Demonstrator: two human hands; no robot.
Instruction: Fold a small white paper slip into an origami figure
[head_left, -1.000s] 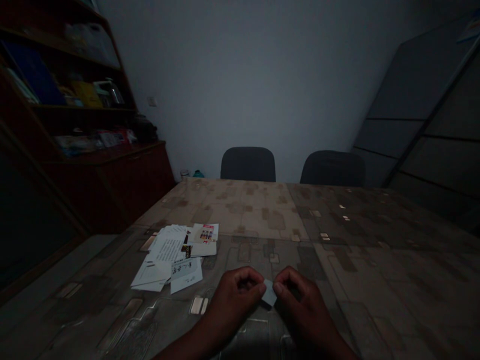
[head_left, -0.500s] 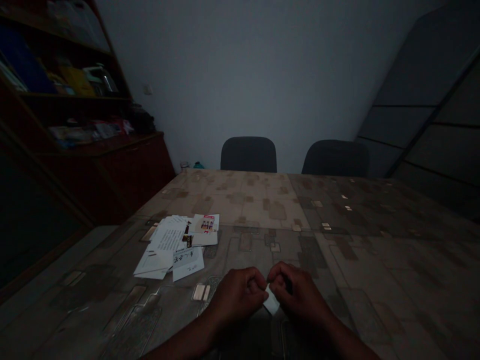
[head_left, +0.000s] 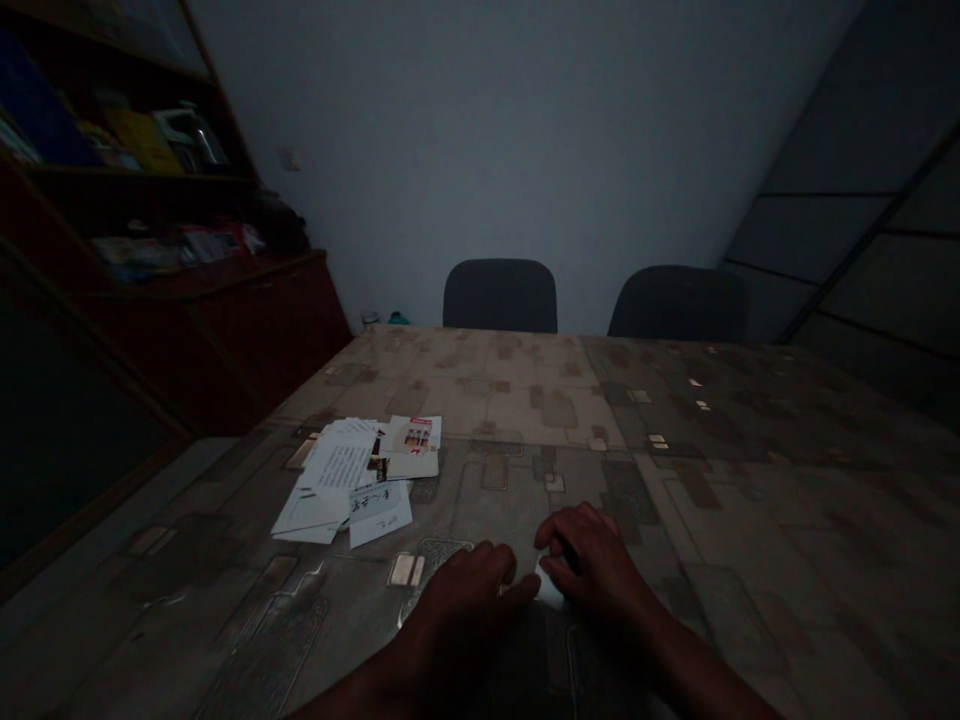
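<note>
A small piece of white paper (head_left: pixel 550 585), perhaps folded, shows between my two hands near the front of the table. My right hand (head_left: pixel 596 565) is closed on its right side, thumb and bent forefinger at the paper. My left hand (head_left: pixel 472 605) is low over the table, its fingers loosely bent and its thumb stretched out to the paper's left edge. A gap shows between that thumb and the forefinger. The other left fingertips are hidden, and the dim light blurs the paper's details.
Several white cards and printed papers (head_left: pixel 337 480) lie in a loose pile to the left on the patterned tablecloth (head_left: pixel 517 400). Two dark chairs (head_left: pixel 500 295) stand at the far side before the wall. A dark red cabinet (head_left: pixel 262 310) with loaded shelves is at the left.
My left forefinger has come away from the paper and its thumb has straightened. My right hand stays at the paper, less of which shows. The view has tilted slightly.
</note>
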